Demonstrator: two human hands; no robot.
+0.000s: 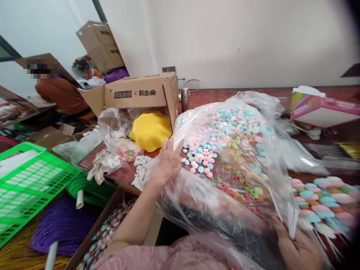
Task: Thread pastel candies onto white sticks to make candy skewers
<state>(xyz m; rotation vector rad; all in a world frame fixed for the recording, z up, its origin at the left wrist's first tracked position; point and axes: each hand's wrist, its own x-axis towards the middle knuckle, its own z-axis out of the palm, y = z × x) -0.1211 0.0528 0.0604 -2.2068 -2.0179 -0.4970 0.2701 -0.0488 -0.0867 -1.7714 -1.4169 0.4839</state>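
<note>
A large clear plastic bag [194, 183] lies open towards me on the table. Inside it are many pink, blue and white round candies [201, 155] and small red, green and yellow ring-shaped candies [244, 195]. My left hand [168, 161] is closed on the bag's edge at the left of its mouth. Low at the right, my right hand [298, 243] grips several white sticks [292, 221] beside the bag's right edge; its fingertips are partly hidden. Just beyond that hand lie pink, blue and white candies on sticks [320, 202].
A cardboard box [140, 93] with a yellow scalloped item [152, 131] stands at the back left. A green basket [30, 183] and purple bundle [67, 225] are left. A pink carton [323, 107] stands right. Another person [60, 93] sits far left.
</note>
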